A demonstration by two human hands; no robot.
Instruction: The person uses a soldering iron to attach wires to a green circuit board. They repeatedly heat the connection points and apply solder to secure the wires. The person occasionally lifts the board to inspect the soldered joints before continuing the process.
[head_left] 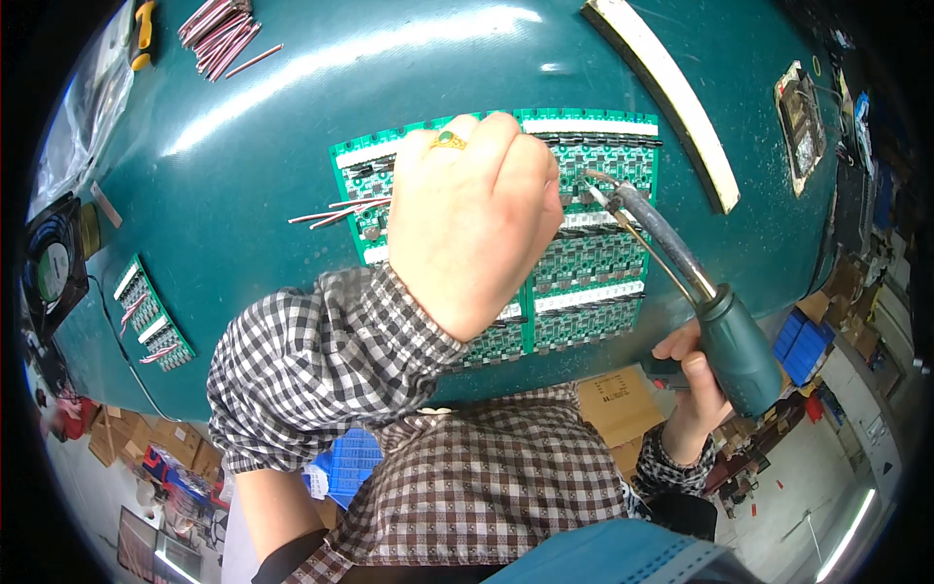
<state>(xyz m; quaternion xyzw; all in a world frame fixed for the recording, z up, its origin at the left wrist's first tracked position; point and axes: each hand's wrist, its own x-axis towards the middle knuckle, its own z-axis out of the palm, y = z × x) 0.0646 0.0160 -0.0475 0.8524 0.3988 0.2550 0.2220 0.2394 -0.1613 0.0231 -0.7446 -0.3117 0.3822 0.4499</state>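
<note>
A panel of green circuit boards point(593, 263) lies in the middle of a dark green table point(253, 146). My left hand point(477, 214), with a ring on one finger, rests on the panel and covers its left half; its fingers are closed on thin red and white wires point(336, 212) that stick out to the left. My right hand point(691, 380) grips the dark green handle of a soldering iron point(681, 268). The iron's tip touches the panel near its upper right, just beside my left hand's knuckles.
A smaller green board panel point(151, 316) lies at the table's left edge near a small black fan point(53, 268). A bundle of red and white wires point(219, 34) sits at the top left. A long white strip point(671, 92) and a small metal tray point(803, 122) lie at the right.
</note>
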